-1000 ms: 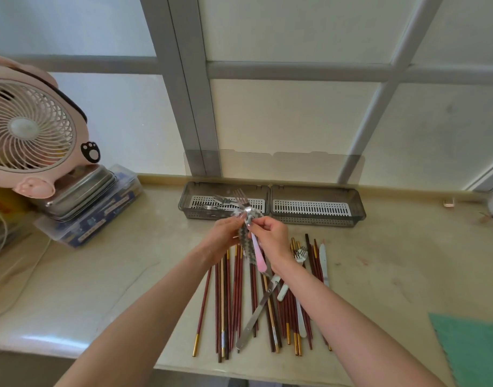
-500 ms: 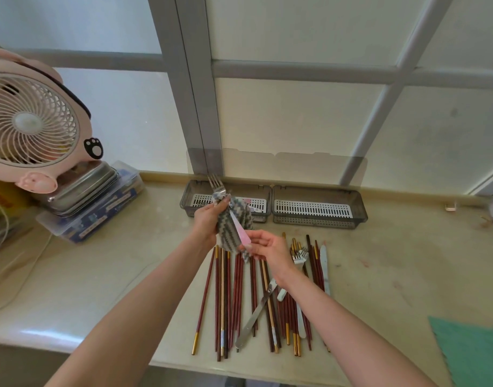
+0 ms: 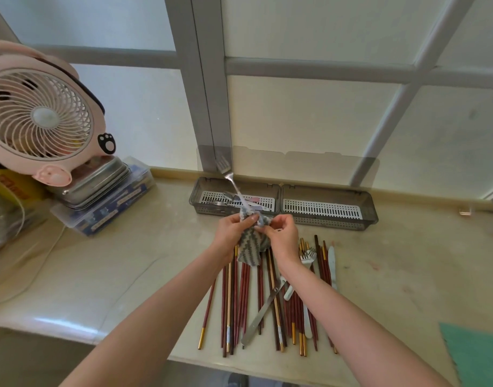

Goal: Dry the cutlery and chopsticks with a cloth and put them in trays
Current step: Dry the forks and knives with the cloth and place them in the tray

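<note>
Pale counter (image 3: 128, 261) under window (image 3: 295, 115). Your left hand (image 3: 232, 230) grips cloth (image 3: 249, 248) wrapped round fork (image 3: 229, 175), tines up beyond your fingers. Your right hand (image 3: 283, 237) pinches cloth too. Trays (image 3: 327, 221) just beyond hands; chopsticks (image 3: 234, 303) beneath wrists.

Home kitchen (cutlery trays (image 3: 326, 187), fan (image 3: 41, 118))

Both forearms bare, stretched forward, converging at centre. left hand (image 3: 231, 233): fingers curled round striped cloth (image 3: 249, 248). right hand (image 3: 283, 237): just beside left, fingertips pinching cloth's upper edge, wrist bent down.
</note>
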